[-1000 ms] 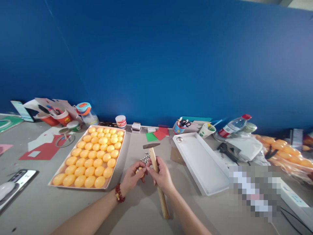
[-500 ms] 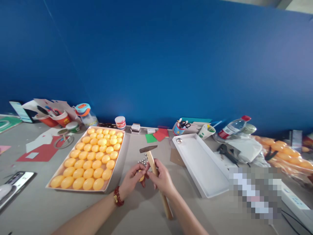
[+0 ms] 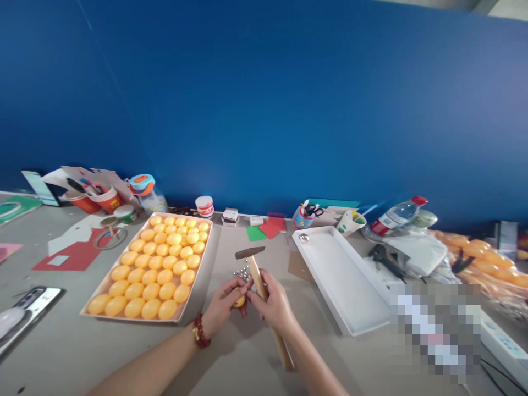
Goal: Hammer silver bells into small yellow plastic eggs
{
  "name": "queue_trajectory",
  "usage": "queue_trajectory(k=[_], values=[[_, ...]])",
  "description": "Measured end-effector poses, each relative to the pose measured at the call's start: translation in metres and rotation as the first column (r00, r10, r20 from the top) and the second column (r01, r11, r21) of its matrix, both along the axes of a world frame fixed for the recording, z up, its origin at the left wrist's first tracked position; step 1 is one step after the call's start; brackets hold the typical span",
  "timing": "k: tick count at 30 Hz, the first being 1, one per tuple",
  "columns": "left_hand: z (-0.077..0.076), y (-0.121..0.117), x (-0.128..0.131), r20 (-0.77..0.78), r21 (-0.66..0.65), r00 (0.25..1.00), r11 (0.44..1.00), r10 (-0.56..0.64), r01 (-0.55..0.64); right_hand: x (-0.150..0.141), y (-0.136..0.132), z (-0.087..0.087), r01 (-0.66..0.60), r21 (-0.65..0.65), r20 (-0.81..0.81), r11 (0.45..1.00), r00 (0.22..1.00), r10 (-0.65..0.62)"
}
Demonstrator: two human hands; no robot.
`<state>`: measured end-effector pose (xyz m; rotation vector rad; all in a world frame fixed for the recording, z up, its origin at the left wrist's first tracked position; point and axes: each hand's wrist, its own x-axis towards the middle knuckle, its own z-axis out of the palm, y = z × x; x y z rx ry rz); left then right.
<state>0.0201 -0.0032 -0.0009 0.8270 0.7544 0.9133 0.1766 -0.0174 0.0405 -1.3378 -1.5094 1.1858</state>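
Observation:
My left hand (image 3: 223, 306) is closed around a small orange ball (image 3: 240, 301), part of which shows between the fingers. Beside it, my right hand (image 3: 275, 303) wraps round the wooden handle of a hammer (image 3: 249, 253), its dark head pointing away from me. The fingertips of both hands meet near the ball; whether they pinch anything small there is hidden. Just beyond the hands lies a cluster of shiny metal balls (image 3: 241, 273) on the grey table. To the left, rows of orange balls fill a shallow box (image 3: 180, 314).
A white tray (image 3: 350, 291) with a small shiny item (image 3: 304, 237) in its far corner lies to the right. Cups, a pen holder (image 3: 303, 218) and a plastic bottle (image 3: 398, 215) line the blue wall. A phone (image 3: 33, 311) rests at far left.
The hammer's head has tipped slightly left and toward me, its handle end swinging right. Both hands stay close together with the ball still in the left.

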Motion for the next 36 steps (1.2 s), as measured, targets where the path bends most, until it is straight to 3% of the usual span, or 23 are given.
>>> queue_trajectory(k=[5,11,17,24,30,36], values=[[0.0058,-0.0004,0.0001,0.015,-0.038,1.0,0.999,-0.017,0.018,0.0003,-0.0002,-0.0017,-0.01,0.016,0.03,1.0,1.0,0.01],[0.0037,0.0005,0.0015,0.049,-0.101,0.998,0.994,0.043,-0.038,-0.0016,0.0002,-0.0016,-0.03,0.137,0.091,0.99,0.996,0.018],[0.0037,-0.0003,0.0031,0.04,-0.117,0.999,0.993,0.034,-0.029,-0.0008,0.001,-0.0052,0.024,0.119,0.129,0.993,0.991,-0.039],[0.0017,0.0006,0.0026,0.041,-0.121,0.998,0.992,0.038,-0.033,-0.0027,-0.0017,-0.001,0.065,0.06,0.059,0.996,0.996,-0.068],[0.0003,0.0009,0.0031,0.081,-0.119,0.996,0.992,0.041,-0.031,-0.0068,-0.0025,0.0024,0.026,0.04,0.008,0.999,1.0,-0.026],[-0.0027,0.0008,0.0022,0.083,-0.106,0.996,0.994,0.025,-0.016,-0.0073,-0.003,0.0039,0.063,0.046,0.047,0.997,0.997,-0.065]])
